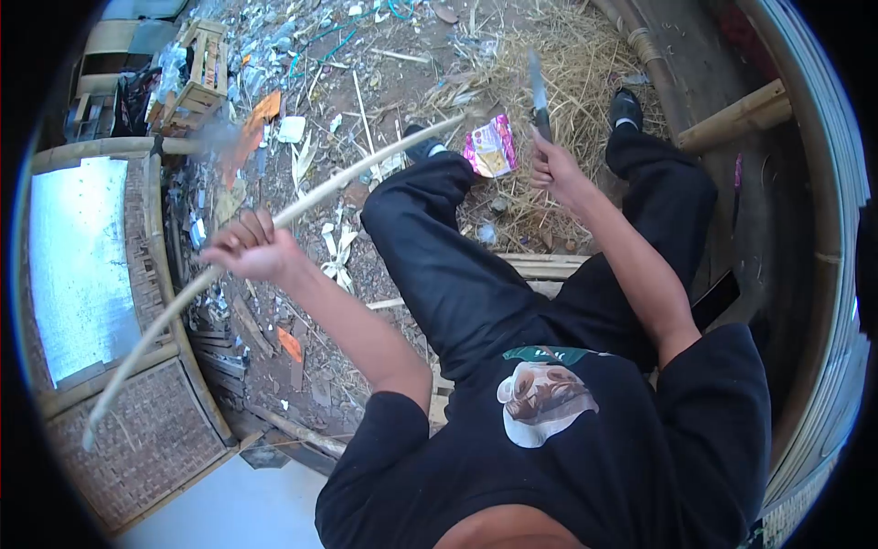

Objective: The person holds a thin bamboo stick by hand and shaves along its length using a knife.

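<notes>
A long, pale, slightly curved wooden stick [338, 180] slants from the lower left up to the middle of the view. My left hand [249, 245] is closed around it partway along, and its far end passes above my left knee. In my right hand [556, 172] is a knife [538, 91], gripped by its dark handle with the blade pointing up and away from me. The blade stands apart from the stick's end. Below the knife, between my feet, a pink printed packet [491, 146] lies on the ground.
Straw [585, 73] and scraps litter the dirt ground. A wooden crate [197, 78] stands at the upper left, near an orange scrap [251, 133]. Woven bamboo panels [137, 435] line the left, and a bamboo post [741, 114] juts in at right. A dark phone-like object [716, 300] lies beside my right hip.
</notes>
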`<state>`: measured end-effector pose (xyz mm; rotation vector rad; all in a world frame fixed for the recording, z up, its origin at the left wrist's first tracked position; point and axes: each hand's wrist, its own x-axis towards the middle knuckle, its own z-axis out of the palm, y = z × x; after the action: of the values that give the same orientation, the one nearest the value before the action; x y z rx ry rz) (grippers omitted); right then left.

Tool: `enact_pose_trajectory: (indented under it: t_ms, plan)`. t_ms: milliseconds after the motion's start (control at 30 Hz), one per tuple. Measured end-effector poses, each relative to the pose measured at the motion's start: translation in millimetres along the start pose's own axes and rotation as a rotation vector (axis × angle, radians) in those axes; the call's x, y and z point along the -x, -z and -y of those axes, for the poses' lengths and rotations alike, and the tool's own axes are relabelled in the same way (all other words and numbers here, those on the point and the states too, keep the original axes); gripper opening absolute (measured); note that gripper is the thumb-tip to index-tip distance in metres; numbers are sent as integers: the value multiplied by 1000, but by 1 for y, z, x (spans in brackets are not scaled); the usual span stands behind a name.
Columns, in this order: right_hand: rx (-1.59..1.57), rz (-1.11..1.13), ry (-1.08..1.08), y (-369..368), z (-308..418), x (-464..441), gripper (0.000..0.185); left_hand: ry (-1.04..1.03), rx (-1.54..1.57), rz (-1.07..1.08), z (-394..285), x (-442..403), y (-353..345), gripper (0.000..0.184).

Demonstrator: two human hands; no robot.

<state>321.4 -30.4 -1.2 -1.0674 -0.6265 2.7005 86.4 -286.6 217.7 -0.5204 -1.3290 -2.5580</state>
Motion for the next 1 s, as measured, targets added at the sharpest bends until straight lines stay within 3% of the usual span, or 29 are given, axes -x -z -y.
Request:
enact_pose_trajectory:
  t_ms: [67,133,200,333,400,533,600,667,733,800,933,1000]
  plan:
    - [-14,41,59,-2,7,-12,33,-47,68,46,-5,13,11,58]
    - [107,-160,59,-13,15,-17,32,-56,76,12,-10,29,15,59]
    - [194,-136,71,-3,22,-33,38,-62,83,-14,-16,43,24,59]
    - [-39,-5,85,-13,50,-46,47,19,144,-50,-23,65,40,60]
    - [-168,44,218,-22,63,-48,48,65,160,-33,-25,74,48,59]
    - [-88,99,349,-36,81,-36,31,146,95,7,-21,87,77,58]
    - [-93,163,362,-40,88,-27,28,231,69,-267,-15,95,88,59]
    - [14,251,439,-44,93,-17,27,313,96,-214,-9,99,126,55]
    - [-14,260,425,-48,98,-8,25,422,89,-429,0,108,141,49]
    - [68,301,422,-47,101,-7,24,474,88,-341,2,116,154,45]
    - [-9,388,454,-47,104,-16,23,688,-107,-496,4,128,143,47]
    - [-102,468,468,-47,108,-16,23,1052,-281,-380,-6,131,144,60]
